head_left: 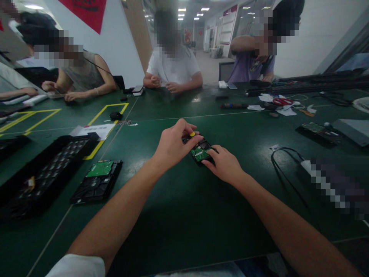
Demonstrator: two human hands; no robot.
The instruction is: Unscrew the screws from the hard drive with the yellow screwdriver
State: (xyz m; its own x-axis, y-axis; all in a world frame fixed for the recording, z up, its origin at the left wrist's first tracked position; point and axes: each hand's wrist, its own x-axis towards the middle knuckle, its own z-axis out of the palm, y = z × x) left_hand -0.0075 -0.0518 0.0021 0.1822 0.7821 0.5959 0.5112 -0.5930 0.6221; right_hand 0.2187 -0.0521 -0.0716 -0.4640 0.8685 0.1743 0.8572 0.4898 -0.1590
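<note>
A hard drive (201, 154) with a green circuit board facing up lies on the green table in front of me. My right hand (226, 163) grips its near right side, fingers on the edge and thumb at the near corner. Above the far left end of the drive, my left hand (175, 140) is closed in a pinch on a small yellow piece (192, 134). Fingers cover most of that piece, so its full shape is hidden. A second hard drive (99, 181) rests on the table to the left of my left forearm, its green board up.
A long black tray (49, 165) stands at the left. To the right are another drive (319, 132), a grey box (353, 130) and a black cable loop (284, 150). Yellow tape (95, 152) marks the table (184, 223). Several people sit across it.
</note>
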